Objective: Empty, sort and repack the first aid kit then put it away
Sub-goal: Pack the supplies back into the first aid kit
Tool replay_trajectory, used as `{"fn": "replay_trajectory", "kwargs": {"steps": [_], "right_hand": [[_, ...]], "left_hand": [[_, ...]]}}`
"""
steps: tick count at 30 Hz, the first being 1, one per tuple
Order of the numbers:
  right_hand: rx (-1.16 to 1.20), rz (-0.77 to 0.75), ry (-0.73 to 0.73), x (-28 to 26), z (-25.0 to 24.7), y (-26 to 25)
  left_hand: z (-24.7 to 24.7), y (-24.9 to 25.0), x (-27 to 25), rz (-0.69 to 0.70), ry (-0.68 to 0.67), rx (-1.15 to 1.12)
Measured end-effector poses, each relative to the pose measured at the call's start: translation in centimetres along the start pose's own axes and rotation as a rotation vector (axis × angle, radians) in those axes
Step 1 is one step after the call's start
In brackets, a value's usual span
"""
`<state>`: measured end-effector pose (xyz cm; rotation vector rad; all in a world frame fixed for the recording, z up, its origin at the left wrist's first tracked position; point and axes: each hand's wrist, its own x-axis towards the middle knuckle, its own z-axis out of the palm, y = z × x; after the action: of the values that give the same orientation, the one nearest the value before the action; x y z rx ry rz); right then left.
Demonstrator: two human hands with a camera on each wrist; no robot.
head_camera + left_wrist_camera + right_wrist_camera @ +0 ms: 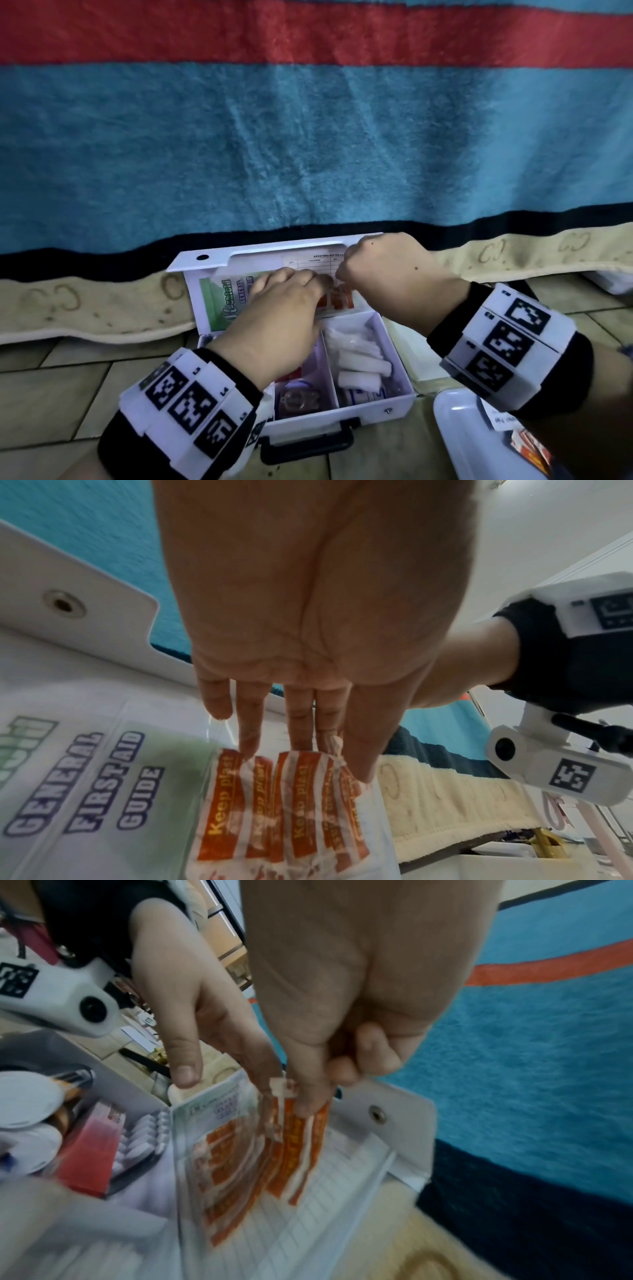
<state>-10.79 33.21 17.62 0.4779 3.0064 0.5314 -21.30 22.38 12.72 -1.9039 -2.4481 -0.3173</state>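
The white first aid kit [342, 414] lies open on the tiled floor, its lid [212, 260] leaning back against the bed. In the lid's clear sleeve are a green first aid guide [85, 791] and orange plaster strips [337, 299] [274, 813] [301, 1150]. My left hand [281, 318] [301, 723] reaches into the lid with straight fingers whose tips touch the top of the plasters. My right hand [383, 270] [325, 1074] has curled fingers and pinches the upper ends of some plaster strips with the thumb.
White gauze rolls [359, 356] fill the box's right compartment; a red pack [291, 373] and a small clear-wrapped item lie in the left one. A white tray [459, 431] with packets sits at the lower right. A striped blanket [308, 137] hangs behind the lid.
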Motion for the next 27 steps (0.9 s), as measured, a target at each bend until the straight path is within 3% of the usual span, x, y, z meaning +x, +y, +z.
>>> {"fn": "replay_trajectory", "kwargs": {"steps": [2,5,7,12,15,20,27], "right_hand": [[-0.02,0.067,-0.072,-0.1,-0.4,-1.5],[-0.009,0.051,0.074,0.2,0.0,-2.7],[-0.059,0.036,0.031,0.0,0.8,-2.9],[0.13,0.099,0.056,-0.6,1.7,-0.3],[0.134,0.086,0.018,-0.1,1.4,0.0],[0.139,0.112,0.12,1.0,1.1,0.7],[0.227,0.025,-0.018,1.5,1.1,1.6]], "left_hand": [[-0.1,0.0,0.0,-0.008,0.0,-0.008],[-0.2,-0.1,0.0,-0.012,-0.003,-0.011],[-0.1,-0.1,-0.1,-0.009,-0.006,-0.007],[0.0,-0.1,-0.3,0.005,-0.018,0.008],[0.0,0.0,-0.4,0.001,-0.01,0.014],[-0.1,0.0,-0.4,-0.007,-0.015,0.0],[-0.1,-0.1,-0.2,-0.017,-0.023,-0.008]]}}
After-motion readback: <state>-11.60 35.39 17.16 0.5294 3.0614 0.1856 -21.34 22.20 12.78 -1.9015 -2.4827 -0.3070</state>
